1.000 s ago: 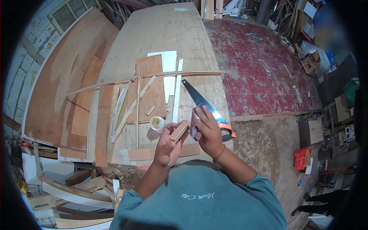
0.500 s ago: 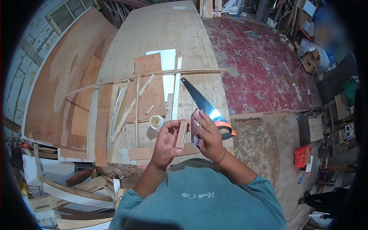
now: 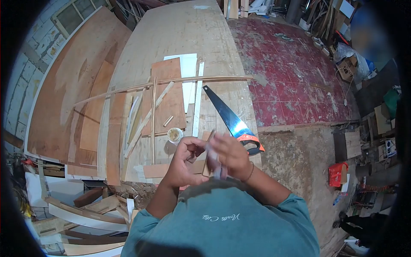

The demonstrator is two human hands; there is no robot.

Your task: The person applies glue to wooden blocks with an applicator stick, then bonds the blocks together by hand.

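My left hand [image 3: 187, 160] grips a small wooden block [image 3: 208, 165] by its edges, close to my chest. Against the block's right side is my right hand [image 3: 231, 156], blurred by motion, with a sheet of sandpaper [image 3: 218, 168] under its fingers. A handsaw [image 3: 231, 121] with an orange and black handle lies on the wooden table [image 3: 184, 32] just beyond my right hand. Near my left hand stands a small white tub [image 3: 174, 135] with pale contents. Short wooden pieces [image 3: 168, 121] rest on a brown board [image 3: 168, 98] behind the tub.
Long thin strips [image 3: 128, 88] cross the table, with a white strip [image 3: 198, 100] and white sheets [image 3: 188, 68] beyond. A large plywood panel [image 3: 64, 94] leans at left. Curved wooden parts [image 3: 85, 218] lie lower left. A red container [image 3: 336, 174] sits on the floor at right.
My right hand has moved left, bringing the sandpaper against the block. In my left hand the block has turned so that it shows more of its narrow side.
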